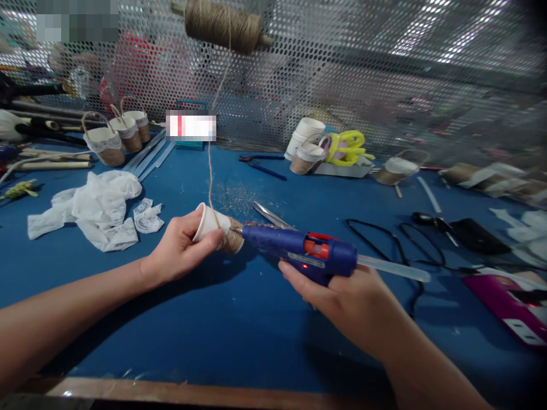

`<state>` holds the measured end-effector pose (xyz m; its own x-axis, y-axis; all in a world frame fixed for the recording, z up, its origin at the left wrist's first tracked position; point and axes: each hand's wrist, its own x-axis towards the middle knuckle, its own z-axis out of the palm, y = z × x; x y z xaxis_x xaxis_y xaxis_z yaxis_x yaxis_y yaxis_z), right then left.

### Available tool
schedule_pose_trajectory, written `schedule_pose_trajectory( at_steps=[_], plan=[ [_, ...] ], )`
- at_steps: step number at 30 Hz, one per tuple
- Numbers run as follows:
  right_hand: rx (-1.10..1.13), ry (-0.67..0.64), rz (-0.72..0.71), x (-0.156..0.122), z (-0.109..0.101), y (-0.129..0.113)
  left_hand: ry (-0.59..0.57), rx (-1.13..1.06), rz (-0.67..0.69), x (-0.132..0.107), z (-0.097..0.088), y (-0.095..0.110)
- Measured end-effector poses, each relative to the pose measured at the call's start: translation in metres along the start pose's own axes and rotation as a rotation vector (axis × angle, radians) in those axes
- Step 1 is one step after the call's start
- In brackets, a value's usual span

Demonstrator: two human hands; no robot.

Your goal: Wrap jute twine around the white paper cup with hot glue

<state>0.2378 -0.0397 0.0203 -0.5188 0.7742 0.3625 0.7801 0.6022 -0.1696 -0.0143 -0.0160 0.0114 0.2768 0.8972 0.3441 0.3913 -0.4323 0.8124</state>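
My left hand (186,242) is closed around a white paper cup (210,225), tilted on its side with the mouth toward the left. Brown twine (232,238) wraps the cup's lower part. From there a strand rises to a twine spool (224,25) hung on the mesh. My right hand (342,299) grips a blue glue gun (294,247), its nozzle at the wrapped twine; whether it touches, I cannot tell. A clear glue stick (395,267) sticks out of the gun's back. Scissors (271,215) lie behind the gun, partly hidden.
White lace (102,208) lies at left, below several twine-wrapped cups with handles (105,148). Pliers (265,164) lie at the back, near stacked paper cups (304,136) and a yellow coil (348,147). A black cord (384,239) and a purple power strip (504,307) occupy the right.
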Motion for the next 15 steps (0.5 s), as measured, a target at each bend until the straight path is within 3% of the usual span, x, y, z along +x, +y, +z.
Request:
schedule_pose_trajectory(
  at_steps=[3, 5, 10, 15],
  plan=[
    [-0.239, 0.090, -0.224, 0.0028, 0.0000, -0.0015, -0.005, 0.027, 0.066, -0.0006, 0.0000, 0.0010],
    [-0.334, 0.111, -0.293, 0.0054, -0.0004, -0.0028, -0.008, 0.046, 0.106, -0.0012, 0.0001, 0.0011],
    [-0.438, 0.109, -0.361, 0.0098, -0.0029, -0.0043, -0.018, 0.056, 0.173, -0.0016, 0.0000, -0.0004],
    [-0.388, 0.111, -0.382, 0.0107, -0.0068, -0.0061, -0.002, 0.041, 0.187, 0.0005, -0.0013, -0.0014]
  ],
)
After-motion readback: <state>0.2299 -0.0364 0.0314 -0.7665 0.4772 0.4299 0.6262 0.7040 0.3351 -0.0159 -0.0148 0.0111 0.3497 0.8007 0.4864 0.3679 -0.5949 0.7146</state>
